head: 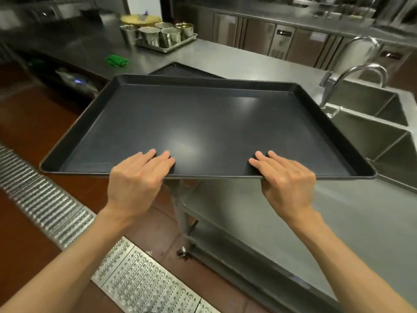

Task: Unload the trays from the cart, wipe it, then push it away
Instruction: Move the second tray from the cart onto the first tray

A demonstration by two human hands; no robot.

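Operator: Two hands carry one load. The left hand (137,177) and the right hand (286,177) both grip the near rim of the black tray (203,123), fingers lying on the inside floor. The thumbs are hidden below the rim; presumably they clamp from underneath.

Inspector: Location of the load?

Operator: It hangs in the air ahead of both hands, roughly level, above the cart (282,213) that stands below the right hand. Its far edge reaches over the steel counter (225,57). A second tray (180,70) lies flat on that counter, just beyond the held one.

Inspector: Handling properties?

Operator: Judged stiff: the floor shows no sag although support is at one edge only. Judged light to moderate, since a near-edge grip keeps it level. The surface is smooth and glossy, so it may slip under straight fingers. It does not look fragile, but a rim could knock the tap (352,80) ahead of the right hand.

Inspector: Recommended grip point?

Operator: The near long rim, hands well apart, as now. A grip on the two short sides would likely reduce strain at the wrists.

Inspector: Wiping material?

Operator: A green cloth (117,60) lies on the counter, far ahead of the left hand.
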